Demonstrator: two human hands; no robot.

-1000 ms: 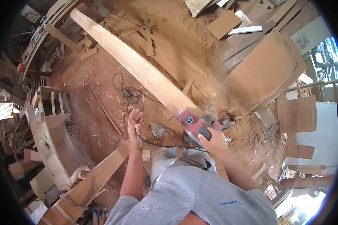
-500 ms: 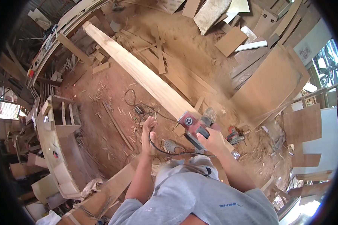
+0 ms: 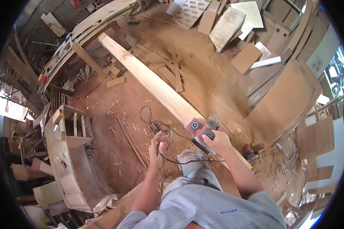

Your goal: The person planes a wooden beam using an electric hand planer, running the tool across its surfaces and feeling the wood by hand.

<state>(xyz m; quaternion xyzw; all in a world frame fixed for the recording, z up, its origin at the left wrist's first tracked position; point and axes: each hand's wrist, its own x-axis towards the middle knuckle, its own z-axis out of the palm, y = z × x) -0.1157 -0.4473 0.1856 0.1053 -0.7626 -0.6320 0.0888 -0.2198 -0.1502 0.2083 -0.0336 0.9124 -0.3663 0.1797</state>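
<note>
My right hand (image 3: 218, 142) is closed round the black rear handle of a red electric planer (image 3: 196, 126). The planer rests on a long pale wooden board (image 3: 153, 84), near the end closest to me. Its black power cord (image 3: 176, 162) runs from the tool's back across to my left hand (image 3: 158, 148). My left hand is raised beside the board, its fingers curled and the cord caught at the thumb and palm. A grey dust bag or chip outlet (image 3: 214, 120) sits at the planer's far side, partly blurred by dust.
Below the board's right side lies another power tool (image 3: 250, 153). Offcuts (image 3: 176, 74) and sawdust cover the ground beyond the board. Sheet panels (image 3: 283, 91) lean at the right. A curved wooden piece (image 3: 67, 168) stands at the left. Loose cable (image 3: 156, 126) lies on the floor.
The planer has moved a little forward along the board, away from me. One leg has stepped forward. My left hand's fingers have curled more, and the whole view has shifted.
</note>
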